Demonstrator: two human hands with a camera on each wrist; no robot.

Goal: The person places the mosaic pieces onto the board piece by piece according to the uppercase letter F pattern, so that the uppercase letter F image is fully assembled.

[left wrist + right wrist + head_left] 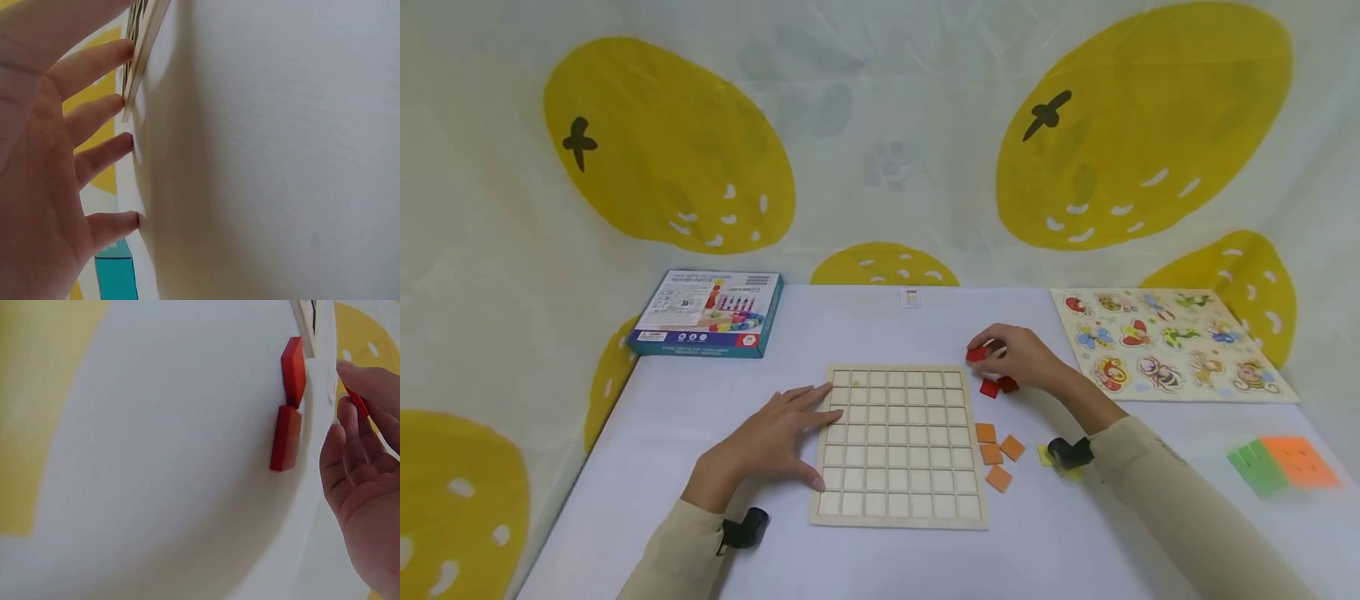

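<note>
A wooden grid board [898,524] with square cells lies flat on the table. My left hand [767,442] spreads its fingers along the board's left side, fingertips and thumb at the rim. Beyond the board's far right corner, my right hand [1026,360] pinches a red square tile [976,354] between thumb and fingers. The right wrist view shows this held tile [356,400] edge-on, raised off the table. Below that hand lie two more red tiles [989,388]. Several orange tiles [991,454] sit beside the board's right edge.
Yellow tiles [1044,455] are partly hidden under the right wrist camera. A boxed toy set [707,312] stands at the back left. An insect picture puzzle board [1172,346] lies at the back right. Nearer on the right is a blurred green and orange cube [1285,465].
</note>
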